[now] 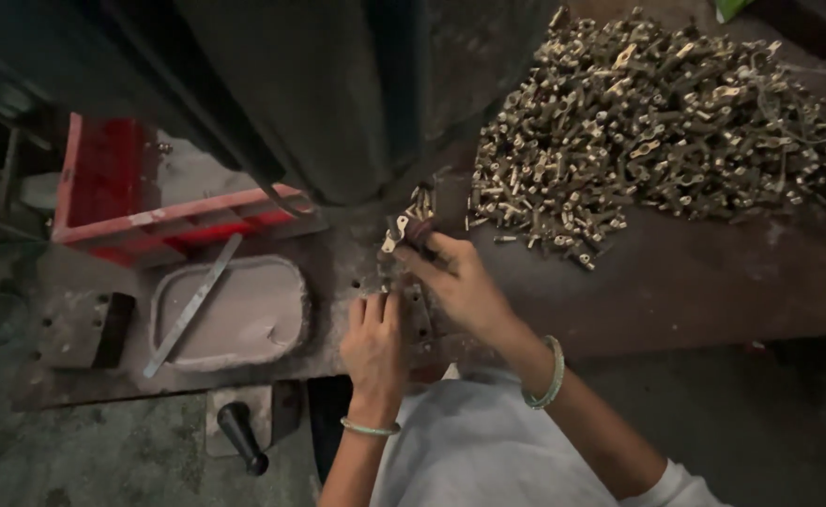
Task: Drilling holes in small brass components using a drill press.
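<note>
My right hand [458,282] reaches forward and pinches a small brass part [397,232] at the base of a dark machine column [338,94]. My left hand [374,343] rests flat on the dirty metal bench [695,282] just behind it, fingers together, next to a small metal fixture [419,314]. Both wrists carry pale green bangles. A big heap of small brass parts [657,113] lies on the bench to the right of my right hand.
A red metal frame [150,221] stands at the left. In front of it is a shallow grey tray [235,314] with a flat metal strip [192,305] laid across. A black-knobbed lever [241,434] sticks out below the bench edge. A metal block [84,329] sits at far left.
</note>
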